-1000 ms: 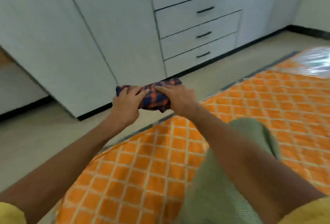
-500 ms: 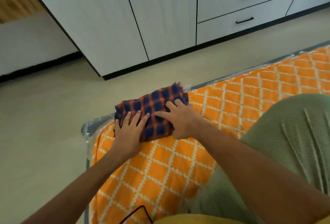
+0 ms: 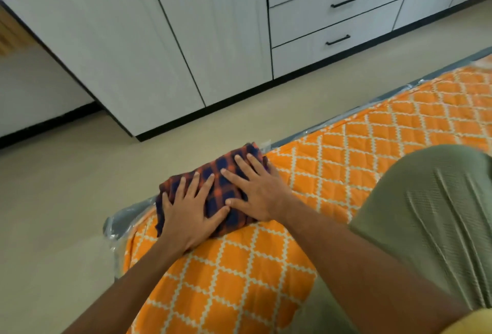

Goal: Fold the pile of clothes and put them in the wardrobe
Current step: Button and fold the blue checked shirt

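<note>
A folded blue-and-orange checked cloth (image 3: 221,174) lies near the corner of the bed, on the orange quilt (image 3: 239,280) with a white diamond pattern. My left hand (image 3: 189,213) lies flat on the cloth's near left part, fingers spread. My right hand (image 3: 255,192) presses flat on its right part, fingers straight. The white wardrobe (image 3: 165,40) stands across the floor, its doors closed.
Drawers with black handles (image 3: 338,22) sit to the right of the wardrobe doors. Beige floor (image 3: 66,200) lies between bed and wardrobe. My knee in green fabric (image 3: 431,216) rests on the quilt at the right. Clear plastic wraps the mattress corner (image 3: 119,219).
One second ago both hands held the folded cloth up in the air. They lowered it onto the bed corner and now press flat on it. The view has tilted down.
</note>
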